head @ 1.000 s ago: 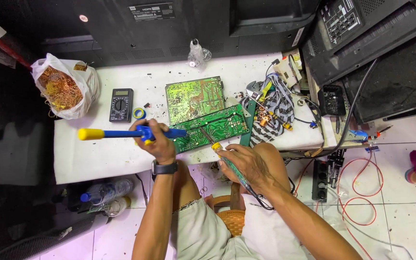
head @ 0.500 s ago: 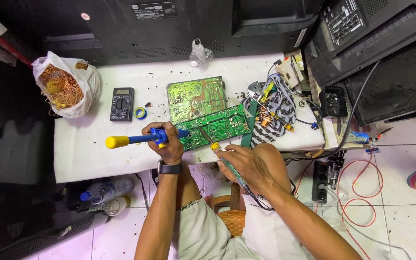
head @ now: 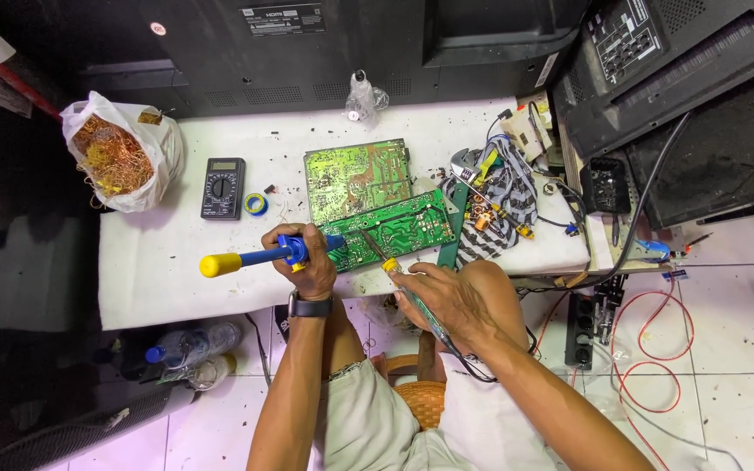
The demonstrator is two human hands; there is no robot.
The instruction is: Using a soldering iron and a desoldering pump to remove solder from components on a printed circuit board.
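My left hand [head: 307, 262] grips a blue and yellow desoldering pump [head: 246, 258], its tip against the left end of a green circuit board [head: 394, 228] on the white table [head: 159, 279]. In my right hand [head: 451, 296] is a soldering iron [head: 390, 266] with a green handle; its tip touches the same board's near edge. A second green circuit board [head: 355, 174] lies just behind the first.
A black multimeter [head: 222, 187] and a small tape roll [head: 256, 204] lie left of the boards. A plastic bag of copper wire [head: 115, 157] sits at the table's left end. Tools and cables pile up on the right [head: 499, 192]. Televisions stand behind.
My left hand has moved the pump to the right, bringing its tip onto the board. The right hand keeps the iron at the board's edge.
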